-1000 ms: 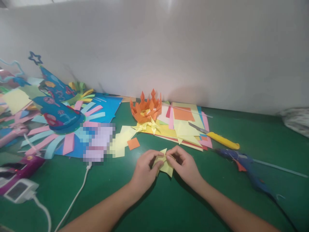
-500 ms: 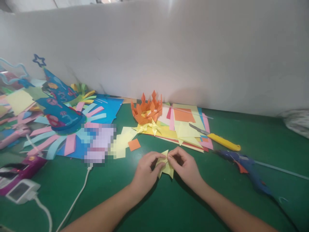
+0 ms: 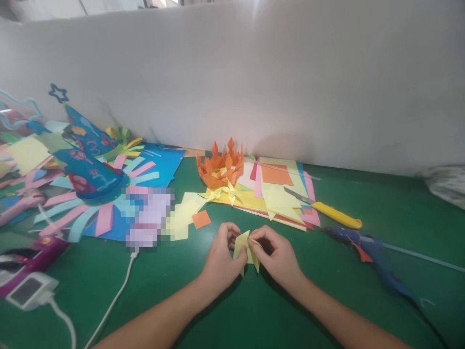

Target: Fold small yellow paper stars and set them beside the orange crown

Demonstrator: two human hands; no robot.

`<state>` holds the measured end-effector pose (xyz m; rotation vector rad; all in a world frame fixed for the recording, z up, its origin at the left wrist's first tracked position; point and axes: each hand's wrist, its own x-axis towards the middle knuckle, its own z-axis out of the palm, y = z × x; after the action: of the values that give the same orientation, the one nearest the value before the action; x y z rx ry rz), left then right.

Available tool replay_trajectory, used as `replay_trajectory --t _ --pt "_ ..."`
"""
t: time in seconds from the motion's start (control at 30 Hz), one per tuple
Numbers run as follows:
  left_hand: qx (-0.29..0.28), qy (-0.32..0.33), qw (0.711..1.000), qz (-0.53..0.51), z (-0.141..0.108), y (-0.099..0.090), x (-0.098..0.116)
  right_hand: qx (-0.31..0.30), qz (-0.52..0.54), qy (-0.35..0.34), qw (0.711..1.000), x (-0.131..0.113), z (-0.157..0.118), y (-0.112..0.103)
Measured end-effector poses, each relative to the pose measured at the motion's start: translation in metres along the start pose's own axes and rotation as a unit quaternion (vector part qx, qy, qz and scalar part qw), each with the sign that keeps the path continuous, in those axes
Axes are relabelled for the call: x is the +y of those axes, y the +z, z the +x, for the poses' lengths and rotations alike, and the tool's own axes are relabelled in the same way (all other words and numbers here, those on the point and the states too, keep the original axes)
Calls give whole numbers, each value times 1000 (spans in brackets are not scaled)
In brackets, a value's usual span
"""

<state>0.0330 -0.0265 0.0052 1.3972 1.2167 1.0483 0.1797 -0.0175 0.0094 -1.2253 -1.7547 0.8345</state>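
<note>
Between my hands, above the green tabletop, is a small piece of pale yellow folded paper (image 3: 240, 244) with pointed corners. My left hand (image 3: 224, 257) grips its left side, the thumb in front and the fingers behind. With thumb and forefinger, my right hand (image 3: 278, 254) pinches its upper right part. Just beyond my left hand lies a small orange paper square (image 3: 201, 219). Farther back stands an orange folded-paper crown (image 3: 220, 169), with yellow folded-paper pieces (image 3: 227, 193) in front of it.
A yellow-handled knife (image 3: 336, 214) rests partly on stacked coloured paper (image 3: 278, 194). Nearer on the right lies a blue glue gun (image 3: 378, 261) with its cord. Blue party hats (image 3: 96, 172), a purple tool (image 3: 32, 259) and a white cable (image 3: 125, 281) occupy the left side.
The yellow paper has been bent at its sides and now looks narrower and more upright. My left fingers have lifted off its top and curled behind it. The right hand keeps its pinch.
</note>
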Motion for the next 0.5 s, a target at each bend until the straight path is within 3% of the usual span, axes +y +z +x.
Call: replay_trajectory --t 0.5 --pt "-12 0 1000 12 -2 -2 -2 9 -51 -13 999 4 -2 -1"
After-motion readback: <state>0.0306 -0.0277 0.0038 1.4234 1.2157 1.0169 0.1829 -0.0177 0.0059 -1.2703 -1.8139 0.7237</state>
